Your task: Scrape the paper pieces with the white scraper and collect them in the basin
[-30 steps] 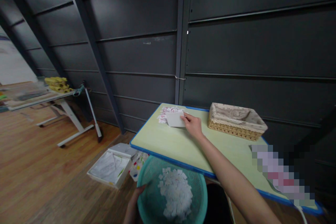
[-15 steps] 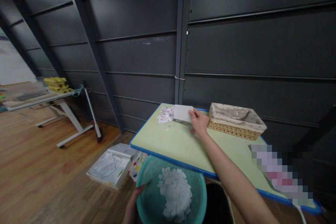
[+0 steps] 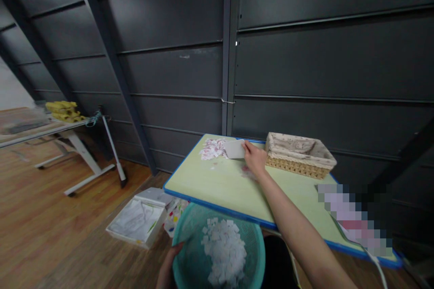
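My right hand (image 3: 255, 157) pinches the end of a flat white card (image 3: 233, 149), which is tilted on its edge over the table. Beside the card's left end lies a heap of small white paper pieces (image 3: 213, 148) with reddish marks. My left hand (image 3: 172, 255) grips the rim of a teal plastic basket (image 3: 261, 246) below the table's front edge. Inside the basket is a pile of small white square pieces (image 3: 224, 250).
The pale green table (image 3: 210, 185) has a blue edge. A fabric-lined wicker basket (image 3: 296, 169) stands at its back right, near a partly pixelated flat item (image 3: 352, 221). An open white box (image 3: 135, 221) sits on the floor at left. A dark panelled wall rises behind.
The white card has tipped and now sits lower against the table beside the paper heap. My left hand stays on the basket rim. The whole view has shifted slightly.
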Demonstrator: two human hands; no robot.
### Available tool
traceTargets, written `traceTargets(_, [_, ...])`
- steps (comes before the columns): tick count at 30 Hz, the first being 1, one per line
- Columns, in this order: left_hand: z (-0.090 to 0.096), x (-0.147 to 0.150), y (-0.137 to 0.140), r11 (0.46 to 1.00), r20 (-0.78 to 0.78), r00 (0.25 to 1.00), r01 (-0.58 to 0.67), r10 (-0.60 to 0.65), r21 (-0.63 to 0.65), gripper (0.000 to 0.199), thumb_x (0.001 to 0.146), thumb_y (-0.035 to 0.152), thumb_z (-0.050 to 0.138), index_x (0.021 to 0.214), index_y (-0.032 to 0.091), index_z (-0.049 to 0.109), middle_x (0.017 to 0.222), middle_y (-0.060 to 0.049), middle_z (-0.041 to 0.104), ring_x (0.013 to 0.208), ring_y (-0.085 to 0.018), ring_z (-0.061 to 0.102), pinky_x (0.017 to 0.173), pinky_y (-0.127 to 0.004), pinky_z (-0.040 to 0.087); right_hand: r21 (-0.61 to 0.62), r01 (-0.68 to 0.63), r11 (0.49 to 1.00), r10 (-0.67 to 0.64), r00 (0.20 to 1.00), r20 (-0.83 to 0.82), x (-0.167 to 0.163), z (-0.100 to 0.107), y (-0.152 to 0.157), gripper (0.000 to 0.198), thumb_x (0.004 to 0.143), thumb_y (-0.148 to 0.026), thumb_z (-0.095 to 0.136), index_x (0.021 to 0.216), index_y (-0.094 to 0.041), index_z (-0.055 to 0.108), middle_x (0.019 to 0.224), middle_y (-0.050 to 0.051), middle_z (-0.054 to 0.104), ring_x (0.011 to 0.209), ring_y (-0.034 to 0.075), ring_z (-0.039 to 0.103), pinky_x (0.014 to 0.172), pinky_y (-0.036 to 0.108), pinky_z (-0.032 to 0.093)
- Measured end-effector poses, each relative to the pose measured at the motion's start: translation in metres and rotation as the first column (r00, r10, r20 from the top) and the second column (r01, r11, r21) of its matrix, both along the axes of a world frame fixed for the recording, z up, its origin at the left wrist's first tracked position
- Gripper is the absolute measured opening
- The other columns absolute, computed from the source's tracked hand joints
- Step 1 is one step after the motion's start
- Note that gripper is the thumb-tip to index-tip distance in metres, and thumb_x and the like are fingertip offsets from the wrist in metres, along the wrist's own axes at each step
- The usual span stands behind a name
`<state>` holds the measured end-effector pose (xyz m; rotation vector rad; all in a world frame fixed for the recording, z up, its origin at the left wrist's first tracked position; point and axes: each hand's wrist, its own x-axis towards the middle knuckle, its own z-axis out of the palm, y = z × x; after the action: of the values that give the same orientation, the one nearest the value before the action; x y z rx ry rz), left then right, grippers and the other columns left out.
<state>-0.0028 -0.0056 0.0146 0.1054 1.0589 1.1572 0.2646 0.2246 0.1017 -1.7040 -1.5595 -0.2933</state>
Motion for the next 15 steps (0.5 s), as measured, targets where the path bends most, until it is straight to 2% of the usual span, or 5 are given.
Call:
traceTargets(5, [-0.0005, 0.0007, 0.0008, 0.996, -0.007, 0.999, -0.033, 0.033, -0.083, 0.078, 0.067, 0.031, 0.07, 0.14, 0.022, 0.044, 0.119, -0.011, 0.072, 0.118, -0.04, 0.057, 0.1, -0.057, 0.042, 0.021, 0.005, 1.0, -0.005, 1.0, 0.015, 0.0004, -0.0011, 0.0, 0.038, 0.097, -0.037, 0.04, 0.118, -0.021, 0.067, 0.101, 0.009, 0.074, 0.082, 0.02, 0.068, 0.063, 0.026, 0.035])
traceTargets(11, [0.0009, 0.0055, -0.0017, 0.993, -0.002, 0.999, -0.043, 0.043, -0.111, 0.069, 0.066, 0.03, 0.071, 0.133, 0.021, 0.054, 0.123, -0.011, 0.07, 0.121, -0.041, 0.054, 0.099, -0.057, 0.044, 0.012, 0.006, 1.0, -0.007, 1.0, 0.029, 0.0017, -0.0008, 0.0002, 0.036, 0.096, -0.036, 0.042, 0.117, -0.023, 0.068, 0.1, 0.008, 0.074, 0.08, 0.02, 0.068, 0.063, 0.026, 0.036])
traceTargets(15, [0.0019, 0.0036, -0.0005, 0.992, -0.007, 0.999, -0.049, 0.049, -0.113, 0.07, 0.068, 0.031, 0.069, 0.135, 0.02, 0.051, 0.124, -0.013, 0.069, 0.12, -0.042, 0.055, 0.099, -0.059, 0.043, 0.051, 0.016, 0.999, -0.016, 1.0, -0.008, 0.0021, -0.0002, 0.0012, 0.036, 0.095, -0.036, 0.042, 0.115, -0.023, 0.069, 0.099, 0.008, 0.074, 0.08, 0.021, 0.068, 0.063, 0.027, 0.037])
